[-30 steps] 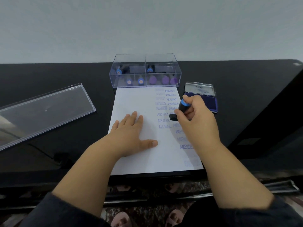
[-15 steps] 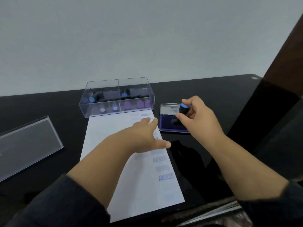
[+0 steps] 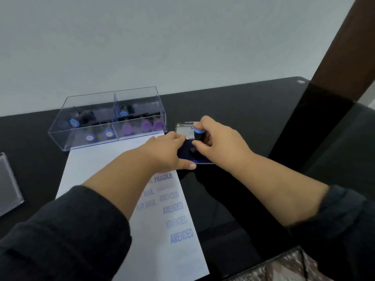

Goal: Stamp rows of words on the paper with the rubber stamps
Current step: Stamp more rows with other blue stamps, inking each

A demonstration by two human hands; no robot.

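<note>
Clear lid (image 3: 9, 185): transparent plastic, flat at the far left edge of the black surface (image 3: 253, 110), partly out of view.

Storage box (image 3: 108, 118): clear plastic, divided into compartments, at the far end of the paper; holds stamps with blue caps (image 3: 74, 122) on the left and purple caps (image 3: 146, 126) on the right.

Paper (image 3: 97, 161): white sheet lying lengthwise on the surface. Its right side carries blue stamped words in columns: "FRAGILE" (image 3: 163, 177) near the top, "AIR MAIL" below and to the left, and repeated "AMENDED" (image 3: 181, 236) running down toward the near edge, some impressions faint, the nearest dark.

Left hand (image 3: 168, 151): fingers extended and laid flat, pressing on the left edge of the ink pad; holds nothing.

Ink pad (image 3: 187, 157): open case just right of the paper, dark blue pad, lid standing behind.

Rubber stamp (image 3: 198, 134): black body, blue ring at top, upright on the pad.

Right hand (image 3: 221, 142): fingers and thumb curled round the stamp.
</note>
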